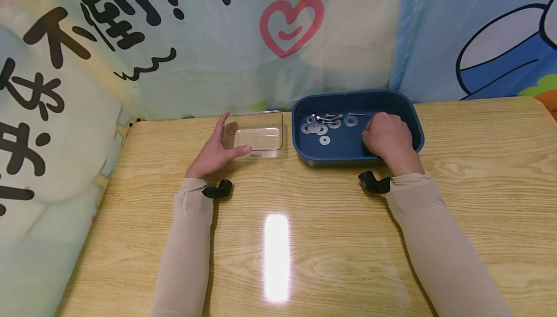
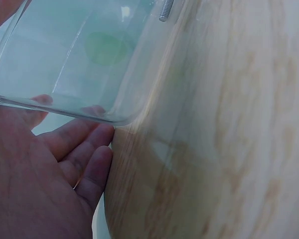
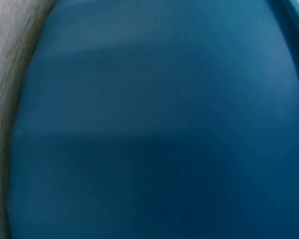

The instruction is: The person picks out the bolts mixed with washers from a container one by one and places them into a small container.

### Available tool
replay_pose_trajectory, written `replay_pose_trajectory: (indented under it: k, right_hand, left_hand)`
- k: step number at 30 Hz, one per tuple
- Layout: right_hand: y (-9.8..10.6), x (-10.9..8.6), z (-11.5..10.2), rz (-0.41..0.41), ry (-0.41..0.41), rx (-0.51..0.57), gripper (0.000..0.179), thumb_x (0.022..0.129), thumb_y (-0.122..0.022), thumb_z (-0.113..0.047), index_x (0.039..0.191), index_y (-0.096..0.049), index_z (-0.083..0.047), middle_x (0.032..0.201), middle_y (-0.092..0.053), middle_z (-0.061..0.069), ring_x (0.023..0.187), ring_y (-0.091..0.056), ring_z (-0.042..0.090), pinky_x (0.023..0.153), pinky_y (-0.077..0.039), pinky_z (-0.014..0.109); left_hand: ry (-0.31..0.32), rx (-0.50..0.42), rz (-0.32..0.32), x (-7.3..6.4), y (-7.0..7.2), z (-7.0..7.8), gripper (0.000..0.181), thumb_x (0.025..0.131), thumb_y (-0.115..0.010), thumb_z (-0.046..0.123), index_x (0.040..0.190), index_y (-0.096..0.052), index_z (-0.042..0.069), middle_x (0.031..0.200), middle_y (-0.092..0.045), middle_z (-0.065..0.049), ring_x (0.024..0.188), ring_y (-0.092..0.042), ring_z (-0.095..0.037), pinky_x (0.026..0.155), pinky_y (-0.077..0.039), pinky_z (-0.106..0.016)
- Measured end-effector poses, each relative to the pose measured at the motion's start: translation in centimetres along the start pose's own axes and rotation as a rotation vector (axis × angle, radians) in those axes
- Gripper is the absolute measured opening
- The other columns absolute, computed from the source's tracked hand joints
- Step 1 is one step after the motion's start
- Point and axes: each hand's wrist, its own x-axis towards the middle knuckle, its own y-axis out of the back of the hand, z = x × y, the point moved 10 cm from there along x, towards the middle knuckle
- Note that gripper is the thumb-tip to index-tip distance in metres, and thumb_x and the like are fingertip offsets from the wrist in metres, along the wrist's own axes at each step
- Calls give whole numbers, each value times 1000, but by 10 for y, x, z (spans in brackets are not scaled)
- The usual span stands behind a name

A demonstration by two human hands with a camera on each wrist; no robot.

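Note:
My left hand (image 1: 216, 152) holds the left side of a clear plastic box (image 1: 273, 154), thumb along the front and fingers toward the back corner. In the left wrist view, the fingers (image 2: 82, 144) touch the box's rounded edge. The threaded end of a screw (image 2: 165, 10) shows at the box's wall; whether it lies inside I cannot tell. My right hand (image 1: 388, 138) reaches down into the right part of a dark blue tray (image 1: 339, 158) with curled fingers. Its fingertips are hidden, and the right wrist view shows only the tray's wall (image 3: 139, 94).
Several flat metal washers (image 1: 324, 140) and several screws (image 1: 332, 117) lie in the tray's left half. Box and tray stand side by side at the back of the wooden table (image 1: 330, 239), against a printed cloth (image 1: 348, 41). Each wrist wears a black camera mount (image 1: 373, 183).

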Motion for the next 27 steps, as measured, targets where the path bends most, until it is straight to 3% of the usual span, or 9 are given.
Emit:
replay_pose_trajectory:
  k: [8, 27]
  right_hand:
    - [3, 1, -2, 20, 8, 5, 26, 99, -54, -12, 112, -67, 6, 119, -62, 29, 106, -57, 49, 93, -45, 60]
    - [15, -6, -15, 158, 111, 51, 20, 97, -55, -12, 104, -64, 4, 103, -63, 24, 89, -60, 43, 76, -49, 57]
  left_hand:
    - [2, -6, -1, 0, -1, 1, 106, 89, -78, 35, 163, -3, 25, 161, -33, -6, 151, -20, -26, 118, -20, -54]
    - [0, -5, 0, 0, 1, 1, 108, 88, -79, 37, 163, -3, 27, 161, -32, -5, 151, -21, -26, 119, -19, -53]
